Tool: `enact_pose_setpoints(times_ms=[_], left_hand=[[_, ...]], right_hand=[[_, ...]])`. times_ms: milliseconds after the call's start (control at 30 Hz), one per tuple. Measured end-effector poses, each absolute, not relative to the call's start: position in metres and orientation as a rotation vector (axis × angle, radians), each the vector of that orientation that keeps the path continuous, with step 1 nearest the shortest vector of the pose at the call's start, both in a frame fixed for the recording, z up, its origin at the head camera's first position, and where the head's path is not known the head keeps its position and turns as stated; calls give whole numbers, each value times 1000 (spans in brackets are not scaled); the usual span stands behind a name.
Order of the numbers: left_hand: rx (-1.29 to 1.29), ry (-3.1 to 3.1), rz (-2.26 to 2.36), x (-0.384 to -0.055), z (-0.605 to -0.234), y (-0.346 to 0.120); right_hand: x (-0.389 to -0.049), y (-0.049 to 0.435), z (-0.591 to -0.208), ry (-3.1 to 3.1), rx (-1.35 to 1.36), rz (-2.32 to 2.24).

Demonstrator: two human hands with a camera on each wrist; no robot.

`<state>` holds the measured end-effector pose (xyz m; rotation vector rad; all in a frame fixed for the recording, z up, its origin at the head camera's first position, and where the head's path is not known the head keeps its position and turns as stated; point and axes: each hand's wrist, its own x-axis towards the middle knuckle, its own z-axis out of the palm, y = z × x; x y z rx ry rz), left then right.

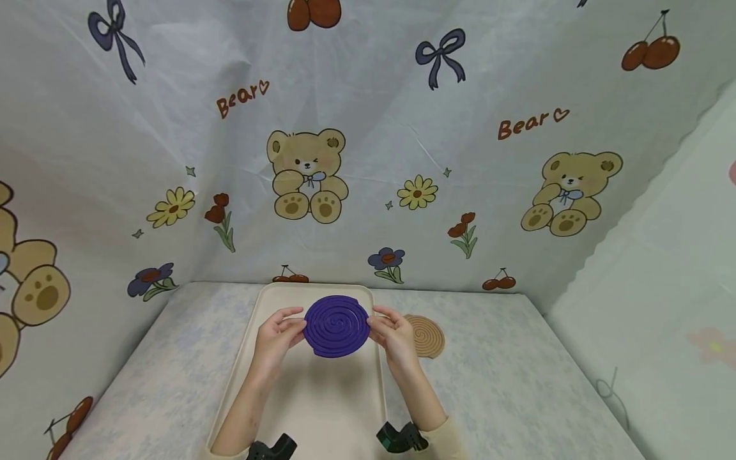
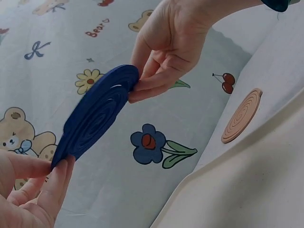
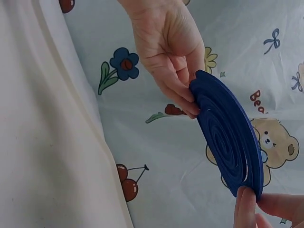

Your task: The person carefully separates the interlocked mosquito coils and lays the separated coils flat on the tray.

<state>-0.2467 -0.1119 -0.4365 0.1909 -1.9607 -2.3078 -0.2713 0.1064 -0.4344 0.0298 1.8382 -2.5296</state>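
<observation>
A flat purple-blue disc with a spiral of grooves, like a coaster (image 1: 336,326), is held up above the cream tray (image 1: 322,409). My left hand (image 1: 276,338) pinches its left edge between thumb and fingers. At the opposite edge, my right hand (image 1: 397,338) pinches it the same way. Both wrist views show the spiral coaster (image 2: 95,116) tilted, with thin gaps of light between some rings. Fingertips of both hands cover small parts of its rim. A tan spiral coaster (image 1: 428,337) lies on the table, right of the tray and partly behind my right hand.
The tray lies lengthwise on a pale marbled table (image 1: 506,383). Behind it hangs a white cloth (image 1: 368,236) printed with bears, bows and flowers. A thin looped cord (image 1: 615,390) shows at the right. Dark wrist devices (image 1: 402,437) sit on both wrists.
</observation>
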Motion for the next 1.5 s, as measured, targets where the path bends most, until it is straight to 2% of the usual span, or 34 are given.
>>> enact_pose_setpoints(times_ms=[433,967,1200,1367,1500], left_hand=[[235,-1988,-2285,-246,-435,-112],[259,-1949,-2170,-249,-438,-114],[303,-2001,-2083,-254,-442,-128],[350,-2156,-1924,-258,-453,-141],[377,-2218,-1816,-259,-464,-150]], right_hand=[[-271,106,-436,1951,-33,-2586],[-269,100,-435,1644,167,-2627],[-270,103,-442,1645,20,-2740],[-274,102,-441,1698,225,-2687],[-279,103,-449,1716,282,-2685]])
